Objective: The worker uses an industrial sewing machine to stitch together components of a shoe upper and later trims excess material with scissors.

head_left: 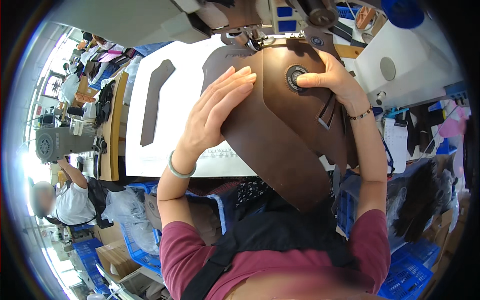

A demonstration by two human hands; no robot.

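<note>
A large brown leather piece (280,145) lies under the sewing machine's presser foot (256,41) and hangs over the near table edge toward my lap. My left hand (217,105) rests flat on its left part, fingers stretched out. My right hand (332,80) grips the piece's right part, thumb on a round dark badge (296,78); some of its fingers are hidden. Below that badge a small zip pull or slit (325,120) shows. A stitched seam runs from the foot toward me between my hands. The needle tip is too small to make out.
The sewing machine's body (135,22) spans the top. A loose brown strip (156,102) lies on the white table (137,160) at left. Blue crates (407,272) stand low at right. Another person (75,200) works at a machine far left.
</note>
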